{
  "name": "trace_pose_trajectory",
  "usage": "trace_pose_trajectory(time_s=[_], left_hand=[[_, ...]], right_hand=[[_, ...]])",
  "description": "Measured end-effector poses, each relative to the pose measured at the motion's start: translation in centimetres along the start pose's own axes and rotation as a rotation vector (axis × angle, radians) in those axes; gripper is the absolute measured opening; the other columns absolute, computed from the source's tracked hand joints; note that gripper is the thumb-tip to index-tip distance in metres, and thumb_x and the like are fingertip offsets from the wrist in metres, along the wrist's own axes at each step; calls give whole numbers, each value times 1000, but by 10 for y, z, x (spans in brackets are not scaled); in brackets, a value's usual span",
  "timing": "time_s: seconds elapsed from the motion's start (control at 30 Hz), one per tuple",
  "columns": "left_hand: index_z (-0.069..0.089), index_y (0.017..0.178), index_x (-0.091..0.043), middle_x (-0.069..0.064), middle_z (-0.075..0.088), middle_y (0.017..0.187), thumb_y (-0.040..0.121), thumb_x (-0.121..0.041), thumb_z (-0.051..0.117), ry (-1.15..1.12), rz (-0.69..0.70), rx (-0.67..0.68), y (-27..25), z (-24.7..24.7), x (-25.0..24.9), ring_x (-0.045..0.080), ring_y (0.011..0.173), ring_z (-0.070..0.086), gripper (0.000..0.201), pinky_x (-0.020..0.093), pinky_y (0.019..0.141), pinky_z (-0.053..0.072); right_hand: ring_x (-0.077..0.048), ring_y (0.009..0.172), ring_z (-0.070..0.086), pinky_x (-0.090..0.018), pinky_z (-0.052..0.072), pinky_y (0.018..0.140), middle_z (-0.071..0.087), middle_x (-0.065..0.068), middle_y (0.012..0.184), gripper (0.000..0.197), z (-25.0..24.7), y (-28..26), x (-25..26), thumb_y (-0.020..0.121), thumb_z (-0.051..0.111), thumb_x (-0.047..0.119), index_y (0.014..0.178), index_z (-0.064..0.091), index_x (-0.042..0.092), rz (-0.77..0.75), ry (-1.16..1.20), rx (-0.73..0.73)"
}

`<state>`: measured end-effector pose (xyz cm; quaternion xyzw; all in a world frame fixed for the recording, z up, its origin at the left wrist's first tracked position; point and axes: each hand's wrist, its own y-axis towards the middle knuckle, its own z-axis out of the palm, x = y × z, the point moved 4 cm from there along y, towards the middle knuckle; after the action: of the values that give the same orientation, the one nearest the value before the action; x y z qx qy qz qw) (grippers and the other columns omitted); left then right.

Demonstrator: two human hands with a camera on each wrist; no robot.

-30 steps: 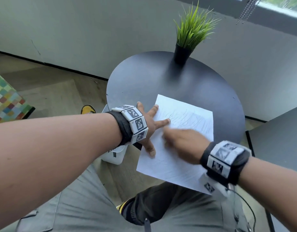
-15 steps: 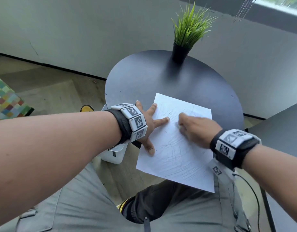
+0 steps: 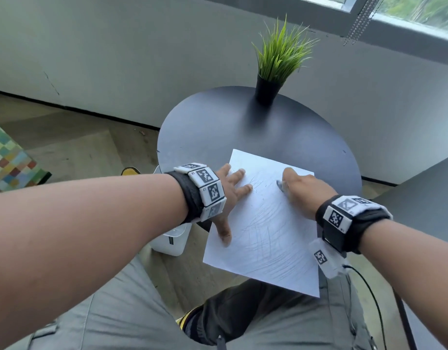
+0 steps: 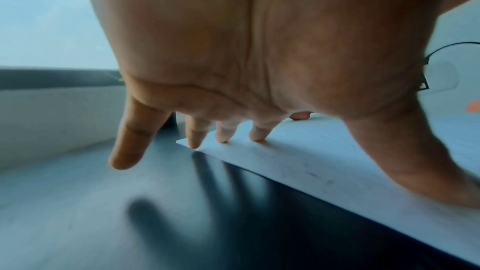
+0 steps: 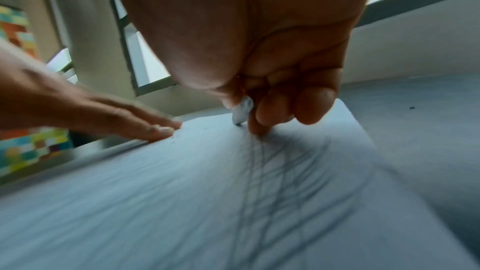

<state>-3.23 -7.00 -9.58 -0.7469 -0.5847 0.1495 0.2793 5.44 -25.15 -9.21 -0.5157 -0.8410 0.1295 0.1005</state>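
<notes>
The left hand point(image 3: 226, 195) lies flat, pressing the paper point(image 3: 268, 243) on the table's point(image 3: 218, 127) near edge. The right hand point(image 3: 306, 190) pinches a white eraser point(image 5: 241, 110) at the paper's far end. It looks like the rubbing-out step. Next, I think, rub the near lines gently.

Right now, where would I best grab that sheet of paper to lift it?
Take the sheet of paper by its near edge, coming from the person's side. That part juts past the table rim, so finger and thumb can likely pinch it above and below. Elsewhere it lies flat, pressed by the left hand, with the right hand pinching an eraser against it.
</notes>
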Motion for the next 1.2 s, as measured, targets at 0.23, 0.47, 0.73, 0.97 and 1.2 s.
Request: trace_pose_trajectory(time_s=[0.23, 0.47, 0.73, 0.97, 1.2], left_hand=[[-15, 160, -31, 1, -22, 168, 66, -89, 62, -90, 5, -38, -4, 6, -5, 32, 155, -14, 135, 65, 114, 26], [-16, 159, -34, 0, -24, 168, 64, -90, 64, -76, 6, -48, -2, 8, -4, 31, 155, -14, 136, 65, 112, 30], [-17, 159, -35, 0, -25, 168, 61, -92, 64, -86, -1, -44, 1, 11, -2, 31, 155, -15, 139, 68, 110, 29], [-16, 160, -35, 2, -23, 168, 64, -88, 66, -91, 3, -46, -3, 6, -4, 33, 155, -14, 137, 67, 111, 28], [-17, 159, -37, 4, -23, 168, 64, -87, 67, -88, 1, -27, -5, 4, -7, 36, 155, -13, 136, 70, 111, 26]], right_hand=[[-32, 89, 56, -37, 46, 76, 61, -11, 95, 8, 1, -10, 14, 97, 43, 29, 102, 43, 22, 19, 286, 9], [-24, 95, 59, -38, 48, 88, 66, -5, 106, 10, 16, -33, 50, 96, 51, 34, 106, 50, 31, -218, 275, 198], [-25, 90, 56, -34, 43, 80, 64, -4, 104, 17, 28, -51, 79, 99, 49, 31, 112, 46, 21, -345, 290, 233], [-29, 96, 58, -35, 44, 82, 65, -7, 107, 17, 11, -24, 51, 98, 49, 31, 113, 48, 22, -179, 304, 49], [-27, 96, 57, -36, 44, 83, 63, -5, 101, 13, 3, -13, 26, 98, 50, 38, 99, 49, 25, -96, 331, -1]])
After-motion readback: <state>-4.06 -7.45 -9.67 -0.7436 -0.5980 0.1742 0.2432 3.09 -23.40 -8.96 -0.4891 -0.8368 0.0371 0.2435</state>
